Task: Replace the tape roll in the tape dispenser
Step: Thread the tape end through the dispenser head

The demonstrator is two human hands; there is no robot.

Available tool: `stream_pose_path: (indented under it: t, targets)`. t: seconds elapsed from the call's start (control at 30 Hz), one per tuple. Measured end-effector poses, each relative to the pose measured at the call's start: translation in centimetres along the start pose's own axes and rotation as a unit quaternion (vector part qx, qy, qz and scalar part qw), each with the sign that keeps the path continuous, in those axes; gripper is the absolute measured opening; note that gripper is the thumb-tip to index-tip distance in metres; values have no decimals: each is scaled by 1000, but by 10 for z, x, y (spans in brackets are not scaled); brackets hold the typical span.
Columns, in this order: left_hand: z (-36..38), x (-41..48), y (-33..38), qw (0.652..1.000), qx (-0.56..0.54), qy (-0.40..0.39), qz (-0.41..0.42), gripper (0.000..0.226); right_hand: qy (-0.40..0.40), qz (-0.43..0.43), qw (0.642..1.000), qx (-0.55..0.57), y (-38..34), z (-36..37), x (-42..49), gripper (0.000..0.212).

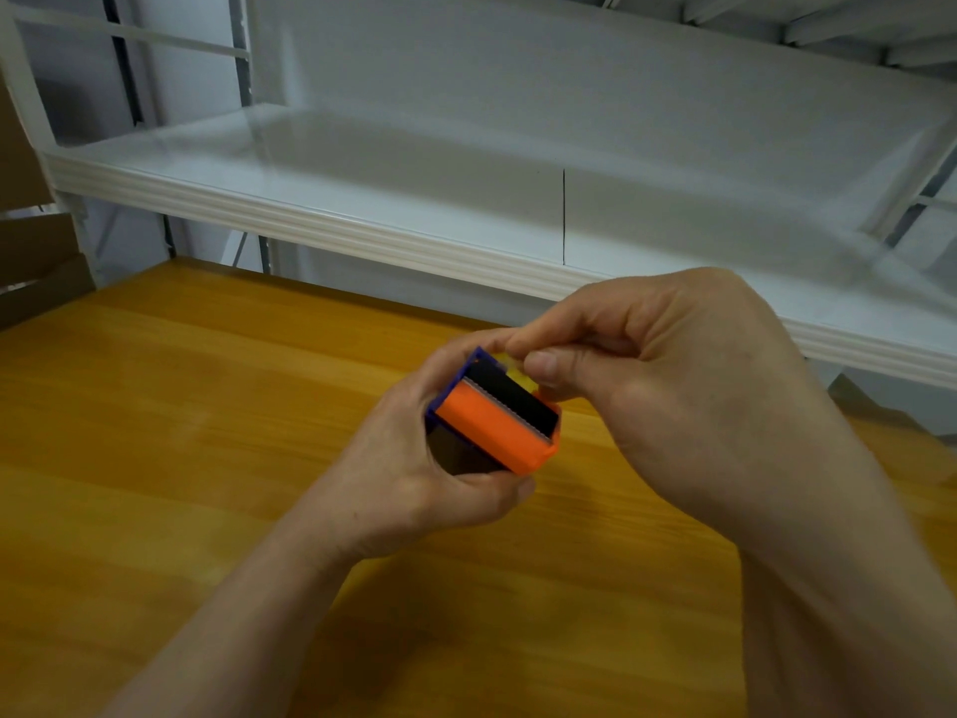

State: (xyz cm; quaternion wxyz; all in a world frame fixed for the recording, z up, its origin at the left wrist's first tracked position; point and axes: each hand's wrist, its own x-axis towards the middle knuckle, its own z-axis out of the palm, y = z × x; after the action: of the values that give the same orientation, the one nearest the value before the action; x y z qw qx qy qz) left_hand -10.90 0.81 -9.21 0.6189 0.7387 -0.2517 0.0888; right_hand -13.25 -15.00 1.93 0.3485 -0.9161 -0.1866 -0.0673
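Small orange-and-blue plastic tape dispenser [497,430] sits in left hand [414,489], fingers curled round it, above yellow wooden table [155,406]; serrated blade faces up. Right hand [673,365] pinches what looks like pale tape end [501,360] at top edge. Advice: steady body, draw tape straight over blade, avoid teeth. Count: one dispenser, two hands; roll mostly hidden.
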Motion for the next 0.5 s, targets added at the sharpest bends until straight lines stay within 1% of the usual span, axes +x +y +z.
stream_pose_path:
  t: [0.07,0.17,0.23,0.43,0.5]
  targets:
    - [0,0,0,1000,8,0,2,83,8,3,1000,3,0,-1,-1,21]
    - [1,-1,2,1000,4,7,-2,83,-43,31,998,-13,-4,-4,2,19]
    - [2,-1,3,1000,9,10,1,83,-52,41,997,-29,-6,-5,4,18]
    - [4,-1,6,1000,18,15,16,83,34,0,996,-82,3,7,-2,9]
    - [4,-1,6,999,20,18,16,83,46,-18,994,-95,6,9,-3,8]
